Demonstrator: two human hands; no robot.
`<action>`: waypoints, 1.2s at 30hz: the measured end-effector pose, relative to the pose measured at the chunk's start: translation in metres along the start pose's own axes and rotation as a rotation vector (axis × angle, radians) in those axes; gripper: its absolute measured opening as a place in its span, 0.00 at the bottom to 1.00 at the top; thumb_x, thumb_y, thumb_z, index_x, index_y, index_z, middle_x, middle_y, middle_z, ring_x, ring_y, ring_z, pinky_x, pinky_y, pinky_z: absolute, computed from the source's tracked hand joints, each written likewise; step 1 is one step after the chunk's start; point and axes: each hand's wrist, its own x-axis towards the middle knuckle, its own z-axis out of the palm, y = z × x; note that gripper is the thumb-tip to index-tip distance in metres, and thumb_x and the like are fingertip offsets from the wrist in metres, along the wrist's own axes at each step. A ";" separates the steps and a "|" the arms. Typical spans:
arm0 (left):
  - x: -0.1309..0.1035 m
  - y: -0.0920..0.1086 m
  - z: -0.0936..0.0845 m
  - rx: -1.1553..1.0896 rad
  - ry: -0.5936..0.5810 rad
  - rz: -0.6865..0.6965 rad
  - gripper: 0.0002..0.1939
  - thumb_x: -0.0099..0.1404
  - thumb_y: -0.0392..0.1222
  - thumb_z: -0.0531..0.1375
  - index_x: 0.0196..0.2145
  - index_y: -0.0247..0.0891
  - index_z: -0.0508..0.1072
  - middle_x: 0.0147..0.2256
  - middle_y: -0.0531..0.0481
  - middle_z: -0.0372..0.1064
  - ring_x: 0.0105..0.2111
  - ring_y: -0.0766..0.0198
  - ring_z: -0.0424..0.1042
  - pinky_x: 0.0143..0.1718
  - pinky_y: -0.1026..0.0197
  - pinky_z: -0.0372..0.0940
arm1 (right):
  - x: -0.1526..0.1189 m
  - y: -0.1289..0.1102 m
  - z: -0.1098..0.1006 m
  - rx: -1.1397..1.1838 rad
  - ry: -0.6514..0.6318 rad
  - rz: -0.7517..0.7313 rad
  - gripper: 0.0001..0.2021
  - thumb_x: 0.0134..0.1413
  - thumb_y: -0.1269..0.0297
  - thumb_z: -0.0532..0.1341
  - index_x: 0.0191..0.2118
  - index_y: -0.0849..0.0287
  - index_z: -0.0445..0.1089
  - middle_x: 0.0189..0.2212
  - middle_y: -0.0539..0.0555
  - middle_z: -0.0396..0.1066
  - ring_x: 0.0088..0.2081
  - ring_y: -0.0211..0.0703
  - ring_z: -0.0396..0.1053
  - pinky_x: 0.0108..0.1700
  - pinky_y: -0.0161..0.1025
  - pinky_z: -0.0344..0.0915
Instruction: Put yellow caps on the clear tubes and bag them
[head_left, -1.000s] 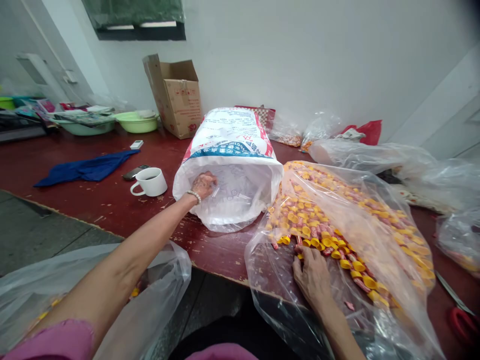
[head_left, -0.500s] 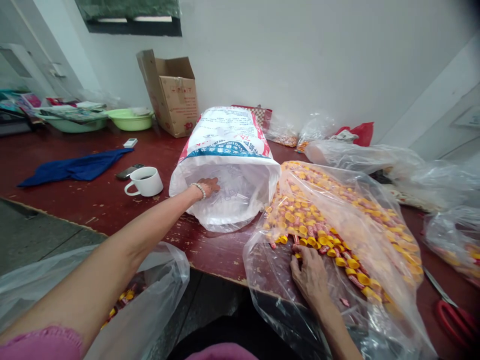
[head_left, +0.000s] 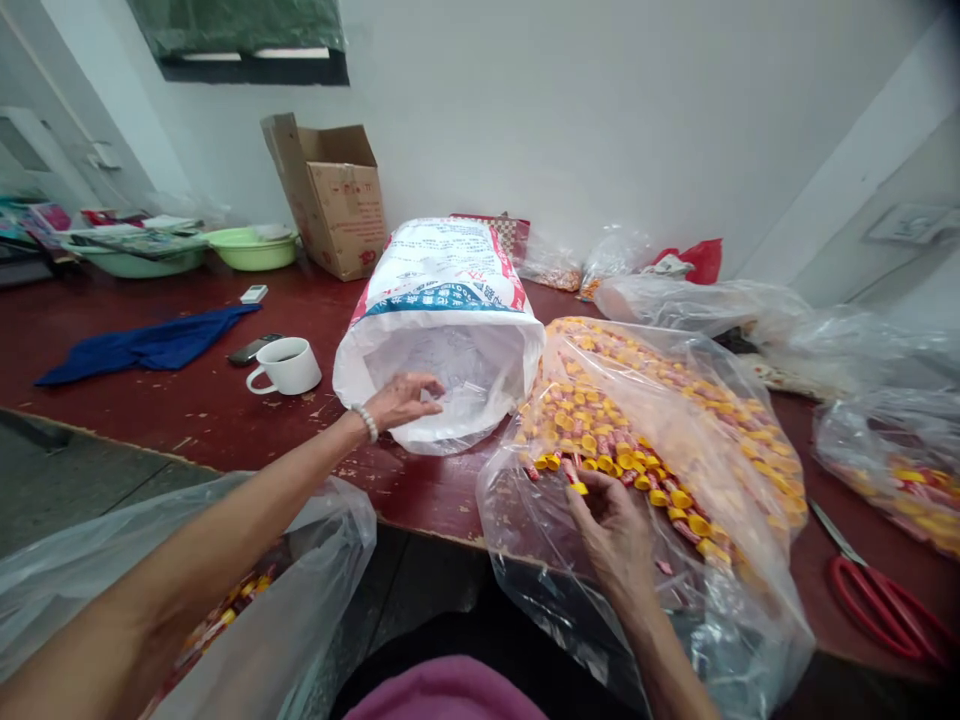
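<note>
My left hand (head_left: 405, 402), with a beaded bracelet at the wrist, is at the mouth of a white printed sack (head_left: 450, 270) lying on its side. Its fingers are apart and nothing shows in them. Inside the sack are clear, thin pieces, too blurred to name. To the right, my right hand (head_left: 611, 515) pinches a small red-patterned piece with a yellow cap (head_left: 576, 476). It is at the opening of a large clear plastic bag (head_left: 525, 520) full of similar red and yellow pieces (head_left: 592, 415).
A white mug (head_left: 294, 368), a phone (head_left: 255, 349) and a blue cloth (head_left: 150, 345) lie left. Red-handled scissors (head_left: 877, 595) are at the right edge. Behind stand a cardboard box (head_left: 345, 210) and basins (head_left: 251, 250). Another bag (head_left: 330, 540) hangs below the table's front edge.
My left hand has drawn back from inside the sack toward its lower front edge. My right hand has lifted a capped piece from the pile. The view has shifted slightly.
</note>
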 end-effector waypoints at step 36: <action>-0.099 0.101 0.088 -1.364 -0.136 -0.255 0.17 0.56 0.43 0.63 0.41 0.37 0.64 0.30 0.55 0.64 0.21 0.75 0.59 0.18 0.72 0.51 | 0.054 0.019 0.030 -0.696 -0.164 -0.061 0.09 0.54 0.64 0.57 0.38 0.60 0.70 0.41 0.64 0.66 0.43 0.54 0.66 0.42 0.46 0.62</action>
